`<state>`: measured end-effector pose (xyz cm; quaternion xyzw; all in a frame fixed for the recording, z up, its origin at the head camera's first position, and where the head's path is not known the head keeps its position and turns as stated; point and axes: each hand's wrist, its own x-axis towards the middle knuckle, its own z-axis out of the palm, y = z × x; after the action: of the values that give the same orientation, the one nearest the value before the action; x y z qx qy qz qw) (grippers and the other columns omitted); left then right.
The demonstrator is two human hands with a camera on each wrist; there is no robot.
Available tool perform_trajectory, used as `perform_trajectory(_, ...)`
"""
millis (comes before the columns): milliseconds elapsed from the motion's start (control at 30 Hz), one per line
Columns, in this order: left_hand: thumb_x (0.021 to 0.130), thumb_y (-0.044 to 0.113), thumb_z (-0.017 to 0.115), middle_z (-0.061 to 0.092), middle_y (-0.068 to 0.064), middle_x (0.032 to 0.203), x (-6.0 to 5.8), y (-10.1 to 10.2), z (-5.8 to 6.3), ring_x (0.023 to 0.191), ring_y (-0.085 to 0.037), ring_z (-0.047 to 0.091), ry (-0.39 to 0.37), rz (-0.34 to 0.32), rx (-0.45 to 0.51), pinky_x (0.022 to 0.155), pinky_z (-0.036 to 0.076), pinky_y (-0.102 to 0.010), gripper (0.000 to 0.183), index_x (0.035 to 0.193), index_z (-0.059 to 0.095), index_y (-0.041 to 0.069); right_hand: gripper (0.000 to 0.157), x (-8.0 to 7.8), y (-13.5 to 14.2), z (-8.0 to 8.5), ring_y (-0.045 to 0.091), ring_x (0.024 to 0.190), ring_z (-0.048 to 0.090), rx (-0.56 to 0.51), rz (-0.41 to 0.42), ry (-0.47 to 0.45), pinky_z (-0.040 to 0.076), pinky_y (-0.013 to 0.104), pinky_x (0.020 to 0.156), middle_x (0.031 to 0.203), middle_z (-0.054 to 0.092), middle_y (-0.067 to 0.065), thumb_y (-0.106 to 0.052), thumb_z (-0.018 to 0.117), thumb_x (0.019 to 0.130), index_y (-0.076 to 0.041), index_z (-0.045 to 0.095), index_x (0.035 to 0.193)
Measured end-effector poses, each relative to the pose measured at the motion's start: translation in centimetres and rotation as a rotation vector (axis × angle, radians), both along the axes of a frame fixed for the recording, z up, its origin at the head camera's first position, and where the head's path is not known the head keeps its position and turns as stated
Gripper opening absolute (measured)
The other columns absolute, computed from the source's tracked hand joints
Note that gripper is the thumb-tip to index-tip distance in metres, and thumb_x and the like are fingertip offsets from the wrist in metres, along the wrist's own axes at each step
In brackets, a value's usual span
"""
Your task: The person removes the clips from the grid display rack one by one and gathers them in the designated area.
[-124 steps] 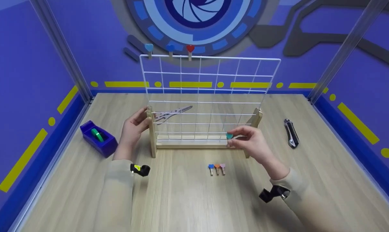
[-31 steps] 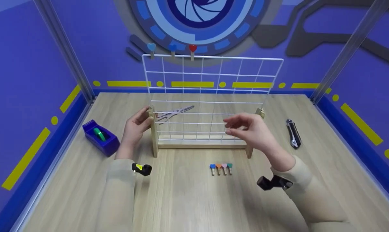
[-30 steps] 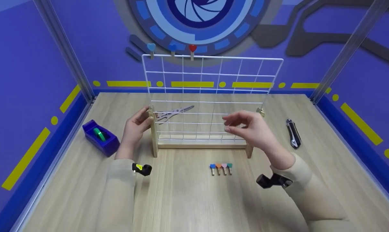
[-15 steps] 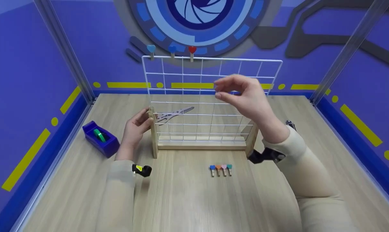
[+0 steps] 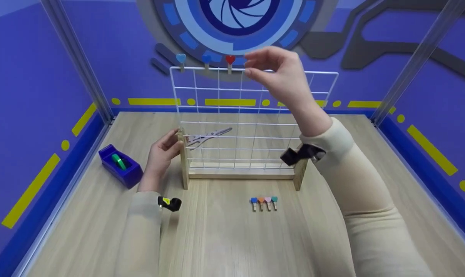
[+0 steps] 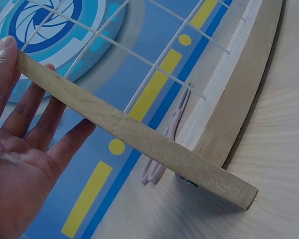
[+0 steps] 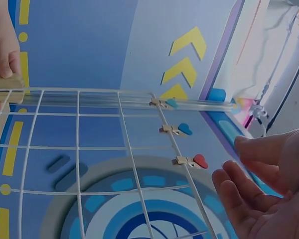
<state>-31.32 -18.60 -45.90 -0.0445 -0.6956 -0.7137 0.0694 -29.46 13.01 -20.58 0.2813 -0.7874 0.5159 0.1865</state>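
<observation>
My left hand (image 5: pixel 161 154) grips the left wooden post (image 6: pixel 124 130) of a white wire grid stand (image 5: pixel 240 176), thumb on one side and fingers on the other. My right hand (image 5: pixel 284 77) is raised at the grid's top bar, fingers loosely bent and holding nothing. Its fingertips are just right of a red heart clothespin (image 7: pixel 200 161). Left of that on the bar are a blue heart clothespin (image 5: pixel 206 59) and a light blue one (image 5: pixel 181 58). In front of the stand lie blue (image 5: pixel 254 200), orange (image 5: pixel 261 200), pink (image 5: pixel 268 199) and green (image 5: pixel 274 199) heart clothespins in a row.
A purple tape dispenser (image 5: pixel 128 175) with green tape stands on the table left of my left hand. Scissors (image 5: pixel 209 136) lie behind the grid. Blue walls (image 5: pixel 20 96) enclose the table at the back and sides.
The green clothespin, earlier in my right hand, now lies at the row's right end. My emptied right hand has risen to the top bar. My left hand stays on the post.
</observation>
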Motion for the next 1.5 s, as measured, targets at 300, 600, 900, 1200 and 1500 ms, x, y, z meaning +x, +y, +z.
perform_trajectory(300,0.101,0.012,0.065,0.057,-0.023,0.147,-0.1,0.1,0.0,0.110,0.000,0.067,0.008,-0.004,0.029,0.094,0.058,-0.021,0.056,0.153,0.047,0.006,0.025,-2.8,-1.4,1.4,0.016,0.107,0.071,0.030,-0.016,-0.110,0.056,0.025,0.100,0.118,0.075,0.010,-0.016,0.073,0.097,-0.009,0.073,0.121)
perform_trajectory(600,0.101,0.015,0.065,0.056,-0.024,0.148,-0.1,0.0,0.0,0.110,0.000,0.067,0.010,-0.004,0.012,0.094,0.058,-0.020,0.056,0.154,0.046,0.006,0.030,-3.3,-2.8,1.9,0.012,0.113,0.070,0.221,-0.069,-0.194,0.054,0.022,0.103,0.125,0.074,0.005,-0.022,0.070,0.099,-0.013,0.070,0.128)
perform_trajectory(900,0.102,0.010,0.063,0.055,-0.025,0.149,0.0,0.1,0.1,0.109,0.003,0.067,-0.006,-0.004,0.022,0.094,0.058,-0.019,0.054,0.154,0.046,0.006,0.025,-3.2,-3.1,2.0,0.011,0.107,0.071,0.256,-0.137,-0.226,0.055,0.023,0.099,0.118,0.077,0.003,-0.029,0.073,0.097,-0.015,0.077,0.117)
perform_trajectory(1200,0.102,0.014,0.065,0.056,-0.020,0.150,0.0,0.1,0.2,0.114,0.000,0.065,-0.013,-0.001,0.006,0.097,0.057,-0.021,0.056,0.155,0.046,0.008,0.021,-3.3,-3.0,1.6,0.010,0.096,0.072,0.190,-0.118,-0.171,0.057,0.021,0.088,0.112,0.079,0.006,-0.024,0.074,0.097,-0.010,0.079,0.111)
perform_trajectory(1500,0.102,0.014,0.064,0.054,-0.023,0.151,-0.1,0.1,0.1,0.111,0.002,0.065,-0.022,-0.002,0.001,0.097,0.058,-0.022,0.057,0.155,0.045,0.008,0.016,-3.4,-3.0,0.7,0.012,0.085,0.068,0.113,-0.091,-0.085,0.054,0.019,0.076,0.105,0.079,0.010,-0.018,0.074,0.096,-0.005,0.079,0.104)
